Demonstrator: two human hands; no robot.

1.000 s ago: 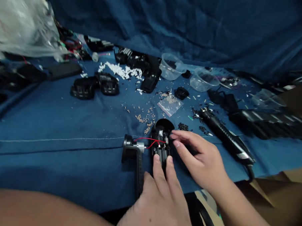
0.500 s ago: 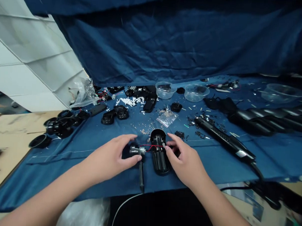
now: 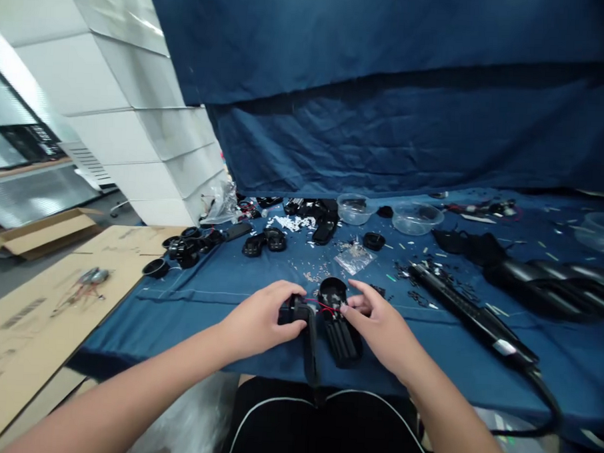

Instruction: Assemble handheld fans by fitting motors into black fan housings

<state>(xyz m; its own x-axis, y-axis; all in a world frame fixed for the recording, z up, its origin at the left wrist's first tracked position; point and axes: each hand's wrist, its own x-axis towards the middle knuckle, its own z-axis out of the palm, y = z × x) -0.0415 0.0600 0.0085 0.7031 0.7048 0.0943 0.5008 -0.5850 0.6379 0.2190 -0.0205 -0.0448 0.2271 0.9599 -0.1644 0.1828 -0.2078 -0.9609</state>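
My left hand (image 3: 260, 318) is closed on a black plastic part with a long bar (image 3: 311, 354) that hangs down toward the table's front edge. Thin red wires (image 3: 323, 305) run from this part to the right, across a black housing half (image 3: 345, 345). That housing lies on the blue cloth with its round end away from me, its hollow side facing up. My right hand (image 3: 380, 323) rests along the housing's right side. Its thumb and index finger are near the wire ends; whatever is between them is too small to make out.
A black hair-styler-like tool (image 3: 466, 310) with a cord lies to the right. Farther back are clear plastic bowls (image 3: 415, 219), a small bag of screws (image 3: 355, 257) and black shells (image 3: 265, 241). Cardboard (image 3: 114, 272) lies at the left, beside stacked white boxes (image 3: 150, 140).
My view has swung left and up, so the table contents sit farther right and lower. The part in my left hand has turned, hiding its silver motor, and is closer to the housing.
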